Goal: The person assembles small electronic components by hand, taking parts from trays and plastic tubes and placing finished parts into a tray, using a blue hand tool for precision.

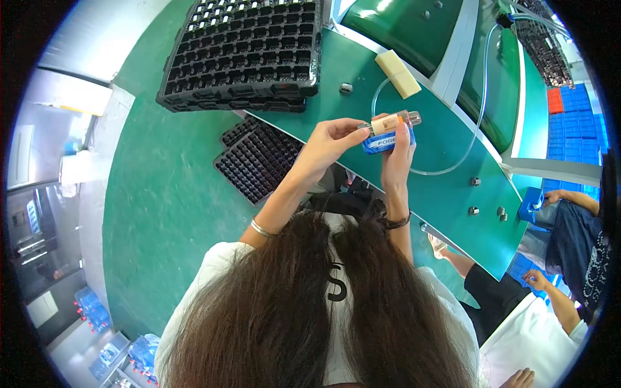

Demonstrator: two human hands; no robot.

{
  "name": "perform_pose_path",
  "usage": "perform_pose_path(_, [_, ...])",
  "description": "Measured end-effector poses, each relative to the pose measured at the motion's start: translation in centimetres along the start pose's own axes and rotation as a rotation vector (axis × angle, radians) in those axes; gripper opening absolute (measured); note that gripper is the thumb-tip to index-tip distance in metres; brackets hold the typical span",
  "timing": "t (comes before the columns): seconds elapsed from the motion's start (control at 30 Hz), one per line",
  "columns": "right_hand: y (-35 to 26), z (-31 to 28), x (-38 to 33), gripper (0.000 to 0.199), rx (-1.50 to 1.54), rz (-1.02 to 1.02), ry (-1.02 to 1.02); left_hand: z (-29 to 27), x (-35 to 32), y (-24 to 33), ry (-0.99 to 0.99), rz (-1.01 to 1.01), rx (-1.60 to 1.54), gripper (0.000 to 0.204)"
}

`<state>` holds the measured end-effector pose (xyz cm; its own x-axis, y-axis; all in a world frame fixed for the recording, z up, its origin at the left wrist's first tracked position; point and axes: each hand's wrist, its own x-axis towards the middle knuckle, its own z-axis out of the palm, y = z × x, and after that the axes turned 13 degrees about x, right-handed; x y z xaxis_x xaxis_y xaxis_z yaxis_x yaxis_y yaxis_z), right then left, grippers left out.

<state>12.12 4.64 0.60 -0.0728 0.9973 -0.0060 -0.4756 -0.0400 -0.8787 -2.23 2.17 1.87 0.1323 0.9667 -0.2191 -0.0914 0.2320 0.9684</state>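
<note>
Both of my hands meet above the green worktable. My left hand (330,145) pinches the left end of a small device with a beige middle (385,123) and a clear, tip-like end pointing right. Under it lies a blue block (378,143) with pale lettering on its side. My right hand (398,158) grips the blue block and device from the right, its thumb lying along the front. Some of its fingers are hidden behind the block. A clear tube (375,97) loops behind the hands, beside a pale yellow block (398,74).
Stacked black trays with many pockets (242,58) stand at the table's left end; more black trays (259,158) are lower down. Small metallic parts (475,182) lie about the green table (446,194). Beyond runs a green belt (401,29). Co-workers (576,246) are at the right.
</note>
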Motion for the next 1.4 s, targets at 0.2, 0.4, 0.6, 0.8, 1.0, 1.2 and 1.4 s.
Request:
perform_pose_path(0.2, [-0.5,-1.0,1.9,0.038,-0.016,0.102,0.073,0.5,1.8,-1.8,-0.025,-0.008,-0.078,0.041])
perform_pose_path(0.4, [0.4,-5.9,11.4,0.043,-0.411,-0.382,0.132,0.4,1.6,-0.4,0.138,0.018,-0.101,0.042])
perform_pose_path(0.6, [1.1,-6.5,15.5,0.039,-0.836,-0.433,0.098,1.7,-2.5,4.9,0.051,0.283,0.062,0.020])
perform_pose_path(0.8, [1.3,-6.4,16.4,0.043,-0.901,-0.518,-0.001,2.7,-7.8,11.9,0.259,1.328,0.514,0.002])
perform_pose_path(1.0, [0.4,-9.5,15.3,0.039,-0.665,-0.330,0.095,2.3,-12.6,16.5,0.707,1.531,0.833,0.046])
perform_pose_path(1.2, [-0.1,-9.9,14.3,0.025,-0.362,-0.304,0.146,2.5,-12.0,17.0,0.625,1.540,0.936,0.064])
perform_pose_path(1.4, [0.4,-8.7,14.0,0.032,-0.632,-0.408,0.055,3.2,-12.5,17.5,0.624,1.495,0.965,0.067])
